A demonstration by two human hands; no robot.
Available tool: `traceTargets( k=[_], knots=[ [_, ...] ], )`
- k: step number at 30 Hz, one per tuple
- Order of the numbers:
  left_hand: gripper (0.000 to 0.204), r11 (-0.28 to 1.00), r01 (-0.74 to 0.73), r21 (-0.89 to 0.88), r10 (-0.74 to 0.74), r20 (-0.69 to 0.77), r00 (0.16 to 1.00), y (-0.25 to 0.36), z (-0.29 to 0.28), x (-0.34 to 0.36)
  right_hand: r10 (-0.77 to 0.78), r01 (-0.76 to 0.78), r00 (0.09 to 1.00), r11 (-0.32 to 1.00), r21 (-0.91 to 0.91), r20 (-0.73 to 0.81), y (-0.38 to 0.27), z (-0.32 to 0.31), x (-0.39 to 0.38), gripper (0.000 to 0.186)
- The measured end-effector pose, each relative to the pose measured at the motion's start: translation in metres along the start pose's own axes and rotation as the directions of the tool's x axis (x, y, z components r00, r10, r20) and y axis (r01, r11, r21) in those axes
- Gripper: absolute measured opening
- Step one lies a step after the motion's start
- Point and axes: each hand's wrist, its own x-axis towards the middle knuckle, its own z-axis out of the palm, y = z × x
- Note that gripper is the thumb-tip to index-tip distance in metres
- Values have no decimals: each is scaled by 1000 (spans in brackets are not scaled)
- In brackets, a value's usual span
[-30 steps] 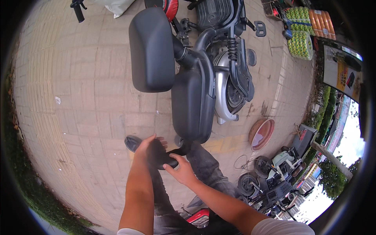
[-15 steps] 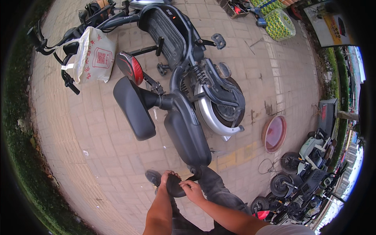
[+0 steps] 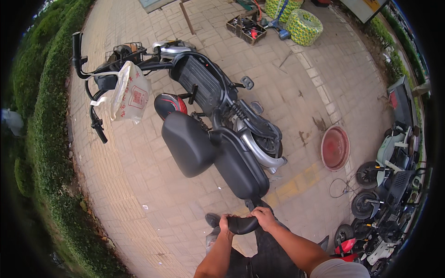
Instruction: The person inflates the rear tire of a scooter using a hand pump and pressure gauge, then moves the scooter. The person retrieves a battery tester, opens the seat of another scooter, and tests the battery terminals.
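Observation:
Both hands are closed on a black, curved padded backrest (image 3: 243, 226) behind the rear seat of a dark electric bike. My left hand (image 3: 225, 224) grips its left end and my right hand (image 3: 264, 217) its right end, with fingertips partly hidden. A short black bracket (image 3: 252, 203) shows between the backrest and the rear seat (image 3: 241, 173); I cannot tell how they join. Ahead of it is the wider black front saddle (image 3: 187, 146). The silver rear fender (image 3: 266, 157) lies to the right of the seats.
A white cloth bag (image 3: 132, 95) hangs from the handlebar at the left. On the paving to the right stands a reddish basin (image 3: 335, 148), near several parked bikes (image 3: 371, 199). A toolbox (image 3: 245, 30) and a green-yellow wrapped roll (image 3: 304, 28) are at the far side. A hedge (image 3: 58, 139) borders the left.
The view has shifted, so the bike sits further right and lower. My right hand has moved from the backrest's middle to its right end, and the backrest now appears more edge-on.

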Motion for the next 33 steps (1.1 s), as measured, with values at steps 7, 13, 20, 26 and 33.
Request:
traceTargets(
  k=[7, 13, 20, 26, 33],
  knots=[
    [12, 999, 31, 16, -29, -125, 992, -72, 71, -112, 100, -73, 993, 930, 360, -58, -79, -86, -62, 15],
    [10, 974, 182, 133, -136, -293, 946, -164, 153, -115, -7, 349, 834, 781, 518, -552, -83, -134, -106, 50],
    [47, 346, -173, 922, -115, 225, 968, -131, 231, -184, -142, 528, 473, 836, 150, -869, -89, -178, -115, 53],
    [57, -887, -414, 205, 427, 704, -568, 204, 416, -340, -28, 469, 533, 841, 268, -846, -107, -223, -110, 65],
    [91, -737, -327, 592, 654, 746, -125, 318, 535, -373, -20, 481, 502, 837, 260, -865, -113, -221, -91, 62]
  ],
)
